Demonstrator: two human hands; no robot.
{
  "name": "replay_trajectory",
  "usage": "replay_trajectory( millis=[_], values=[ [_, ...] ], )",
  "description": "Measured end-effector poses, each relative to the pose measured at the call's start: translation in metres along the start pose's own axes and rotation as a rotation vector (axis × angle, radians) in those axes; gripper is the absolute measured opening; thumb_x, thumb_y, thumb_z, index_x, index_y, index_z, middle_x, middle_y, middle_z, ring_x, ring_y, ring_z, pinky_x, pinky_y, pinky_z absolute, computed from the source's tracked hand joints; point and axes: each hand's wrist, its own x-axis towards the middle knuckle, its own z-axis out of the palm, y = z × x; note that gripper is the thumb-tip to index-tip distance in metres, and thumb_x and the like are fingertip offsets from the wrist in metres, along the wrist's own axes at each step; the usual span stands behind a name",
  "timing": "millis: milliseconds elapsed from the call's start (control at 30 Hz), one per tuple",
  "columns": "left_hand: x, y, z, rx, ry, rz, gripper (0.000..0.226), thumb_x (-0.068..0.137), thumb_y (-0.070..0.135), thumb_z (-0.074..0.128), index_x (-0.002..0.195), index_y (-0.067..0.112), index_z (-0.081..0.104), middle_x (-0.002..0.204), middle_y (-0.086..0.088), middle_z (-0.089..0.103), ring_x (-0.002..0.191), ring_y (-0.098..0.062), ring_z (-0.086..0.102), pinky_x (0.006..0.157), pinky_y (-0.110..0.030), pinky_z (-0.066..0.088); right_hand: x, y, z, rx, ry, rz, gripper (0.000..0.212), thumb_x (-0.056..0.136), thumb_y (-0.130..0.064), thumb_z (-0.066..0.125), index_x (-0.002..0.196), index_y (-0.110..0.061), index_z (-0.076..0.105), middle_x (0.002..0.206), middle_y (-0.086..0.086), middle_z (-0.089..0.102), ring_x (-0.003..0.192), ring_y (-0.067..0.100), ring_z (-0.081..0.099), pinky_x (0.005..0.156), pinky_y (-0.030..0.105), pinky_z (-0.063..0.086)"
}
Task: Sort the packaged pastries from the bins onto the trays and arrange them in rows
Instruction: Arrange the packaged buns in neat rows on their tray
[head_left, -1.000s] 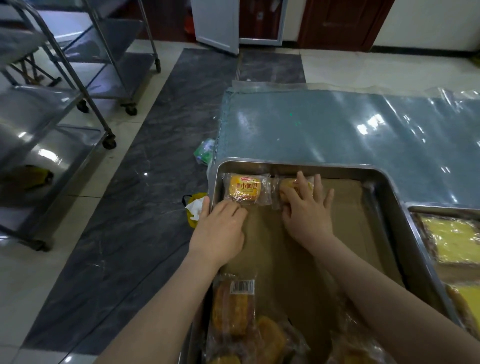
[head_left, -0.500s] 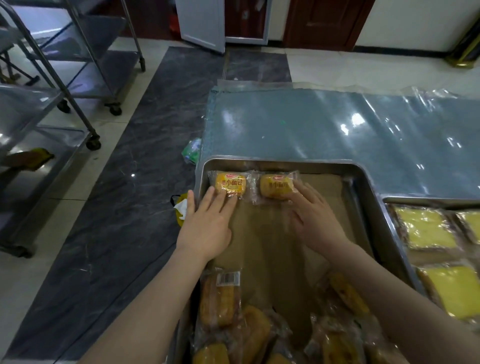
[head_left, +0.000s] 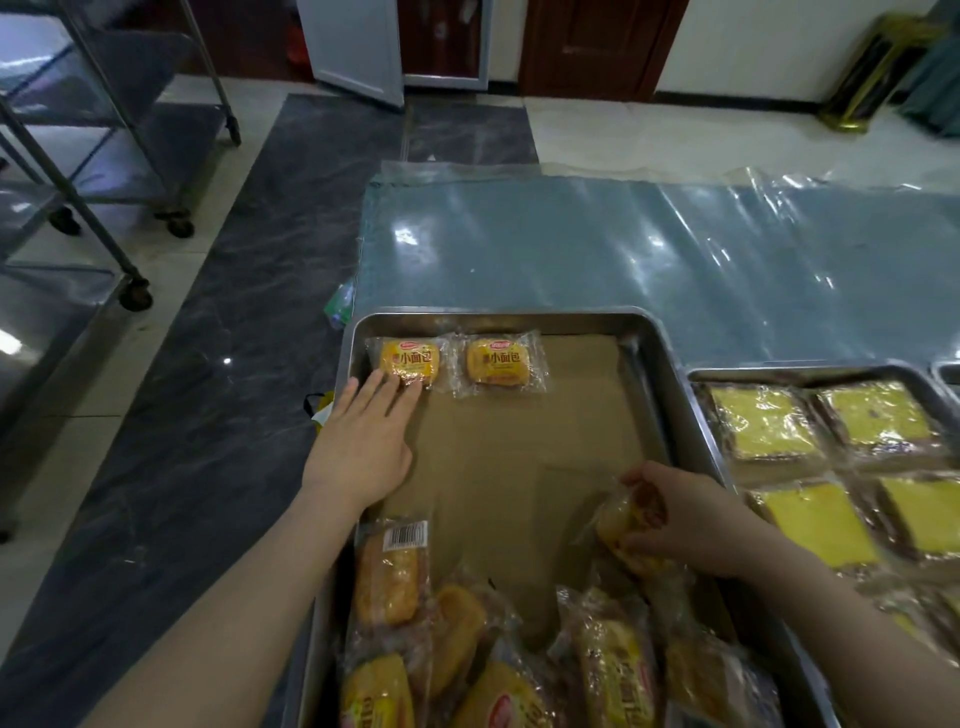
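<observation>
Two packaged small breads, one (head_left: 409, 360) in the far left corner and the other (head_left: 497, 362) just beside it on its right, lie in a row on the brown paper (head_left: 519, 441) lining the steel tray (head_left: 498, 313). The left hand (head_left: 363, 447) lies flat with fingers straight, its fingertips touching the near edge of the corner bread. The right hand (head_left: 685, 519), well apart at the tray's near right, grips a wrapped pastry (head_left: 618, 519) just above a loose heap of wrapped pastries (head_left: 467, 649) along the near end. To the right, a second tray (head_left: 810, 370) holds wrapped yellow cake slices (head_left: 763, 421). Both trays rest on a desk (head_left: 571, 244) covered in clear plastic; wheeled steel racks (head_left: 104, 156) stand on the floor at left.
</observation>
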Motion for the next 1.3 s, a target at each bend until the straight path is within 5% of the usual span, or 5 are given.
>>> replay_trajectory(
  millis=[267, 533, 800, 1033, 1300],
  values=[
    [0.0, 0.0, 0.001, -0.007, -0.005, 0.015, 0.068, 0.092, 0.029, 0.04, 0.15, 0.024, 0.006, 0.157, -0.004, 0.016, 0.145, -0.019, 0.007, 0.112, -0.032, -0.007, 0.024, -0.013, 0.042, -0.398, 0.276, -0.076, 0.081, 0.089, -0.065, 0.031, 0.145, -0.036, -0.02, 0.153, -0.006, -0.026, 0.139, 0.03, -0.03, 0.109, 0.053, -0.018],
    [0.001, 0.0, -0.001, -0.02, -0.009, 0.03, 0.065, 0.093, 0.028, 0.037, 0.151, 0.022, 0.007, 0.157, -0.004, 0.017, 0.145, -0.019, 0.008, 0.114, -0.032, -0.003, 0.035, -0.006, 0.045, -0.384, 0.248, -0.162, 0.066, 0.084, -0.068, 0.0, 0.147, -0.048, 0.003, 0.155, -0.014, -0.022, 0.141, 0.023, -0.027, 0.113, 0.054, -0.013],
    [0.0, 0.0, -0.002, -0.039, -0.012, 0.031, 0.064, 0.094, 0.027, 0.037, 0.151, 0.022, 0.008, 0.157, -0.004, 0.018, 0.145, -0.019, 0.01, 0.115, -0.033, -0.001, 0.024, -0.004, 0.04, -0.342, 0.474, -0.081, 0.064, 0.091, -0.043, 0.052, 0.147, -0.04, 0.02, 0.138, -0.004, 0.048, 0.125, 0.026, 0.043, 0.097, 0.047, 0.04],
    [0.0, 0.0, -0.002, -0.03, -0.013, 0.03, 0.064, 0.093, 0.027, 0.037, 0.151, 0.022, 0.01, 0.156, -0.003, 0.02, 0.144, -0.018, 0.012, 0.114, -0.031, -0.002, 0.111, -0.018, 0.01, -0.231, 0.527, -0.147, 0.055, 0.1, -0.018, 0.038, 0.15, -0.033, 0.02, 0.158, 0.004, 0.021, 0.146, 0.028, 0.011, 0.117, 0.048, 0.007],
    [0.001, -0.002, 0.004, -0.034, 0.002, 0.023, 0.063, 0.093, 0.027, 0.041, 0.15, 0.022, 0.015, 0.155, -0.004, 0.024, 0.144, -0.018, 0.015, 0.111, -0.03, -0.004, 0.144, -0.019, 0.007, -0.329, 0.401, -0.163, 0.065, 0.091, -0.066, 0.022, 0.145, -0.049, -0.011, 0.155, -0.007, -0.027, 0.138, 0.022, -0.033, 0.104, 0.058, -0.022]
  ],
)
